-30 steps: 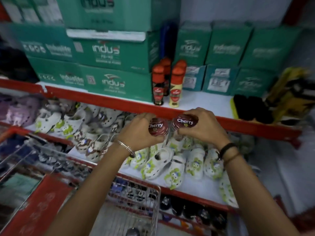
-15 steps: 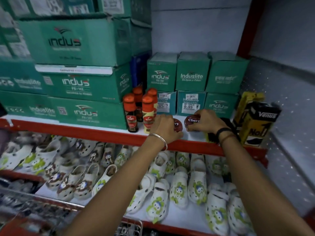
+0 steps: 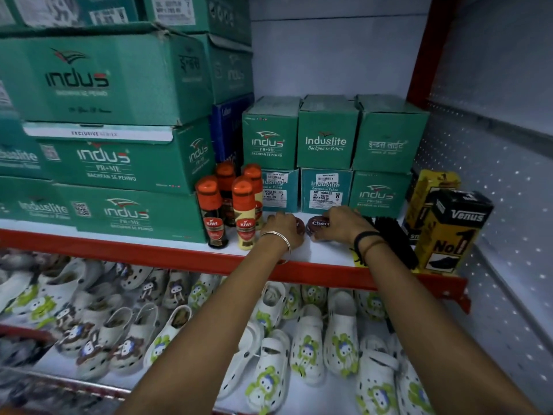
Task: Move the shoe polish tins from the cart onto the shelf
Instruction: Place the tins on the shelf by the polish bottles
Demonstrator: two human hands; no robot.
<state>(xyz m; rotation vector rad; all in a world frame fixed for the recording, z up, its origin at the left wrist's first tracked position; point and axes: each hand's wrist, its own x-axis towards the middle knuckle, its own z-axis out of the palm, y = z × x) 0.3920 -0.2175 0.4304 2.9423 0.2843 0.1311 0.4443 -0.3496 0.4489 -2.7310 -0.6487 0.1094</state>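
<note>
Two round, dark red shoe polish tins sit side by side on the white shelf [image 3: 326, 259], which has a red front edge. The right tin [image 3: 317, 227] shows part of a white word, "Cher", on its lid; the left tin [image 3: 300, 226] is mostly hidden and only its right edge peeks out. The left hand [image 3: 282, 227] lies over the left tin with its fingers curled down around it, and the right hand [image 3: 344, 223] covers the right side of the right tin with fingers closed on it. Both tins seem to rest on the shelf surface, though the hands hide their bases, so whether they are fully set down cannot be told.

Just to the left of the tins stand four polish bottles [image 3: 244, 217] with orange caps, two of them marked KIWI. Right behind the tins is a row of small green shoe boxes [image 3: 326, 190], stacked two high, close enough to block the tins from going much further back. To the right lies a black brush [image 3: 395, 238], near the right wrist, and beyond it yellow and black cartons [image 3: 449, 232] marked Venus. Large green boxes [image 3: 119, 163] fill the left of the shelf. On the lower shelf lie rows of white children's clogs [image 3: 308, 348]
</note>
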